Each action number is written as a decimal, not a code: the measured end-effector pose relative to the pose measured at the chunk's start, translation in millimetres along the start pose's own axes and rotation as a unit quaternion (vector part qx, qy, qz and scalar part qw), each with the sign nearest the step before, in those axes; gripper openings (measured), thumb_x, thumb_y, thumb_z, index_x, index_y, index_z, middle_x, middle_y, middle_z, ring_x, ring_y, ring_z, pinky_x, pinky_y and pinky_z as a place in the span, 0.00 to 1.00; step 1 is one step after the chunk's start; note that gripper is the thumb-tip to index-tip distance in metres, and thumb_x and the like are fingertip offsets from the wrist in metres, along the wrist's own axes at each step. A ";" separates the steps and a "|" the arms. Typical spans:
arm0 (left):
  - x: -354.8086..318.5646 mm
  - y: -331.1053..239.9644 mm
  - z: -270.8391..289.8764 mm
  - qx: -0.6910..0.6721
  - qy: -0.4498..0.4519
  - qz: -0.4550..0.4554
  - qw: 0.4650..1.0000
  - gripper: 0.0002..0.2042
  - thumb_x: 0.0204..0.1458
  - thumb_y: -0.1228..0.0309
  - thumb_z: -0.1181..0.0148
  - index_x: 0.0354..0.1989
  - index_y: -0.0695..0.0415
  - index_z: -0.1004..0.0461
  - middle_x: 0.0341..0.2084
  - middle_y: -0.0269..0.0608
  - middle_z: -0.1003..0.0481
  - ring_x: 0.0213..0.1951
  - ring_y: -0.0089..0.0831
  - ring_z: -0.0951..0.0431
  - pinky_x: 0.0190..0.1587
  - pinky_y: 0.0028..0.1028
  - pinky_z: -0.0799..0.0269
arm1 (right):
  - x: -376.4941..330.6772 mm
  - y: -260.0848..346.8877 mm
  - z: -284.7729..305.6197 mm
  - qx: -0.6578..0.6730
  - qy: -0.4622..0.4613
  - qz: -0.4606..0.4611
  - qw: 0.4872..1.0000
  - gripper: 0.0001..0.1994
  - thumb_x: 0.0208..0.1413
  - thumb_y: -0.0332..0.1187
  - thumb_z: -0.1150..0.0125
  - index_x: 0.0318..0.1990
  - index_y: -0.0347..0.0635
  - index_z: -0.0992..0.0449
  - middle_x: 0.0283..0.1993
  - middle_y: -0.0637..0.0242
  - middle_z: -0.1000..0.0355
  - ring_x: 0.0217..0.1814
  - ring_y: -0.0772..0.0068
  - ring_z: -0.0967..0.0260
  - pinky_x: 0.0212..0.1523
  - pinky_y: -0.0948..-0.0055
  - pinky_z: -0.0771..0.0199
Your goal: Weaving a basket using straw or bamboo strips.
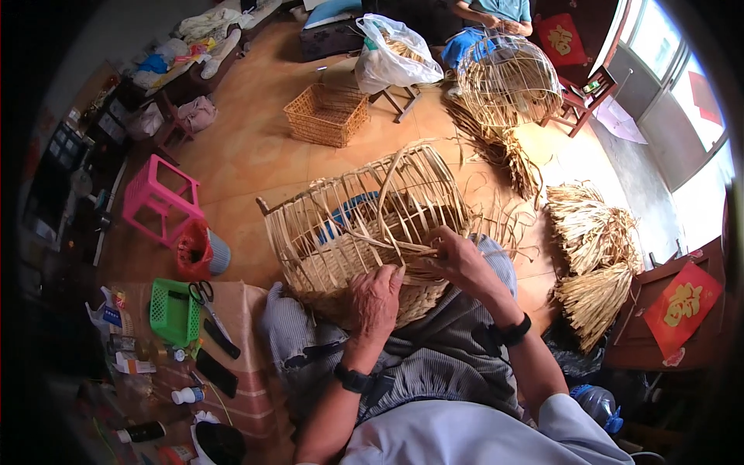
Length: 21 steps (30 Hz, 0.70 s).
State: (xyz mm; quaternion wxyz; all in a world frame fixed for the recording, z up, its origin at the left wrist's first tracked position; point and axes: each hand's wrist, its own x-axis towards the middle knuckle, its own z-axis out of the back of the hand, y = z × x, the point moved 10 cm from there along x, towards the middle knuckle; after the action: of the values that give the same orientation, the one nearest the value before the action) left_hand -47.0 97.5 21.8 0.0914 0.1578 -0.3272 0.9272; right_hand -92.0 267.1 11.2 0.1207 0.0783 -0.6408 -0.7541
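Observation:
A half-woven straw basket point(349, 232) lies tilted across my lap, its closely woven part towards me and its open frame of stakes away from me. My left hand point(376, 301) is closed at the top of the weave, thumb and fingers pinching the edge. Just to its right, my right hand point(463, 262) is closed on a bundle of straw strands point(418, 252) that runs along the woven edge. Long loose strands trail out past the basket's right side. Through the stakes shows something blue point(346, 215) inside the basket. My fingertips partly hide the spot being woven.
Straw bundles point(593, 232) lie on the floor at right. At left stand a pink stool point(167, 198), a bin with a red bag point(203, 252) and a cloth-covered table point(256, 325) with scissors point(203, 294) and a green basket point(172, 310). Ahead, another person holds a wire-like frame point(508, 81).

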 end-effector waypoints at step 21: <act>-16.4 70.7 22.3 -0.097 0.027 0.081 0.992 0.13 0.63 0.66 0.42 0.28 0.61 0.24 0.24 0.51 0.25 0.32 0.52 0.25 0.39 0.45 0.30 | -1.7 -17.9 -35.5 0.089 -0.089 -0.117 0.985 0.08 0.67 0.30 0.42 0.37 0.34 0.23 0.21 0.70 0.28 0.25 0.79 0.28 0.24 0.73 0.30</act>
State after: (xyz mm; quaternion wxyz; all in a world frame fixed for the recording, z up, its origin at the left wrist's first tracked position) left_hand -45.9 27.9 -8.5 0.0394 0.0959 -0.4247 0.8994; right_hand -82.1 236.7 -12.5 -0.0339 0.0957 -0.6997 -0.7072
